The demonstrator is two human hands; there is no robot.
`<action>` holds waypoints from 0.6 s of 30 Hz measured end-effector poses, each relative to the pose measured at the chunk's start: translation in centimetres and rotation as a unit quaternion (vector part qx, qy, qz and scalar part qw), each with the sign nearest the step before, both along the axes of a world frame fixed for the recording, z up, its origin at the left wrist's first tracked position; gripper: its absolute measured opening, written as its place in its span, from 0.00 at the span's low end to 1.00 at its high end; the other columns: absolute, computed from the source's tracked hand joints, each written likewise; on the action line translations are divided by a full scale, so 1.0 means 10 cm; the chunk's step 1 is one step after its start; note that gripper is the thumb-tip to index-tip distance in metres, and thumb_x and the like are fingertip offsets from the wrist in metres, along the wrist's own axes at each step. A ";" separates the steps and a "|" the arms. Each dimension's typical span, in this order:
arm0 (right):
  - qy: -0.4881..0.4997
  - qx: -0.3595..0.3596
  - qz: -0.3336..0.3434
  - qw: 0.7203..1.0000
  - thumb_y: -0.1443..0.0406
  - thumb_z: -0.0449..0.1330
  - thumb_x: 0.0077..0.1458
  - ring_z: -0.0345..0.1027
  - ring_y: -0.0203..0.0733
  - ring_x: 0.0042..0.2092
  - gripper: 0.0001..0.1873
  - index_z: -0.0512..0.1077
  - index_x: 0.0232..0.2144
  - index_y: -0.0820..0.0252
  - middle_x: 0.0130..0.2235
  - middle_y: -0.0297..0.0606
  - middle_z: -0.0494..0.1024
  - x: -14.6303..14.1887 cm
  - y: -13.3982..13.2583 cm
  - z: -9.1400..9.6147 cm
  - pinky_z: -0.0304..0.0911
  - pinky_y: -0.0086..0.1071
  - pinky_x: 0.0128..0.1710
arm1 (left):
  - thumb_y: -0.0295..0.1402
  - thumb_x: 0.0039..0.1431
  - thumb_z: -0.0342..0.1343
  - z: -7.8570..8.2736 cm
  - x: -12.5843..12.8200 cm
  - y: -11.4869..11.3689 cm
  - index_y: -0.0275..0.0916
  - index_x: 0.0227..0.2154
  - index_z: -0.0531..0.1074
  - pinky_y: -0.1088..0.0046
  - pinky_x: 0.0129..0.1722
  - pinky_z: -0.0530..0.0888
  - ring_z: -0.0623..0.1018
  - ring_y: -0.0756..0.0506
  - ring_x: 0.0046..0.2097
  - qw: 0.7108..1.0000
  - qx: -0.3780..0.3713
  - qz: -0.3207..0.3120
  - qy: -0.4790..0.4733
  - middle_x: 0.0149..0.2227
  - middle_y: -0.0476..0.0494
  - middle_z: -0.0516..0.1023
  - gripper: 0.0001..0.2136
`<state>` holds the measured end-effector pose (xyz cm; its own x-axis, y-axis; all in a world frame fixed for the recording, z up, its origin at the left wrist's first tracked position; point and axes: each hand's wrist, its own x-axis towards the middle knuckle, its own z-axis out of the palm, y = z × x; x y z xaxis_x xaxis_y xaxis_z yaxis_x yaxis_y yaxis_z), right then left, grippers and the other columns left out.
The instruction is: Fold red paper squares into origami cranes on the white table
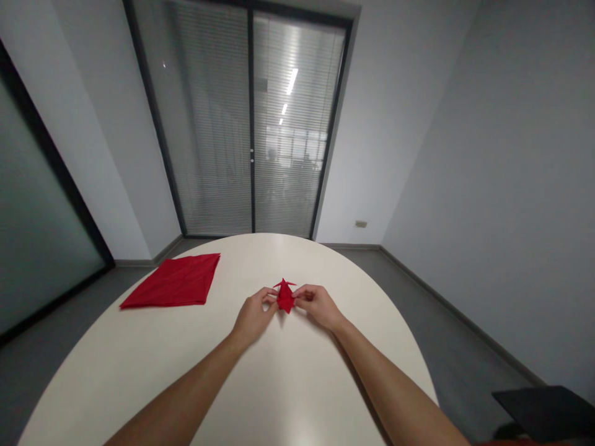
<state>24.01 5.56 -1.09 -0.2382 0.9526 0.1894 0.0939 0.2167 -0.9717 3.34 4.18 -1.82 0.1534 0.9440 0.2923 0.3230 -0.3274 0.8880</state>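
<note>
A small folded red paper figure (285,297) is held just above the white round table (279,384), near its middle. My left hand (254,316) pinches the figure's left side with closed fingers. My right hand (316,304) pinches its right side in the same way. Both forearms reach in from the bottom of the view. A pointed tip of the paper sticks up between the two hands.
A flat stack of red paper sheets (175,280) lies on the table at the far left. Beyond the table stand glass doors with blinds (251,124). A dark object (548,412) sits at the bottom right, off the table.
</note>
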 end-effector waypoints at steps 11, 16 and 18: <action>0.028 -0.005 -0.015 0.999 0.59 0.73 0.41 0.77 0.45 0.38 0.19 0.75 0.36 0.60 0.35 0.40 0.83 -0.08 -0.05 0.01 0.68 0.39 0.43 | 0.30 0.54 0.58 0.00 -0.04 0.05 0.39 0.36 0.79 0.66 0.45 0.76 0.82 0.43 0.40 0.999 0.012 0.006 -0.050 0.36 0.43 0.84 0.08; 0.015 -0.007 -0.025 1.000 0.58 0.71 0.44 0.76 0.42 0.34 0.18 0.74 0.35 0.62 0.32 0.40 0.83 -0.09 -0.06 0.04 0.67 0.37 0.40 | 0.35 0.53 0.61 -0.05 -0.05 0.11 0.38 0.35 0.80 0.66 0.44 0.76 0.82 0.42 0.40 0.996 -0.023 0.002 -0.087 0.37 0.41 0.85 0.09; 0.022 0.000 -0.028 0.999 0.58 0.72 0.44 0.76 0.41 0.34 0.19 0.73 0.36 0.61 0.31 0.38 0.82 -0.10 -0.06 0.05 0.67 0.36 0.39 | 0.36 0.53 0.62 -0.05 -0.05 0.12 0.38 0.34 0.80 0.67 0.43 0.76 0.82 0.42 0.39 0.996 -0.019 0.006 -0.091 0.36 0.41 0.85 0.09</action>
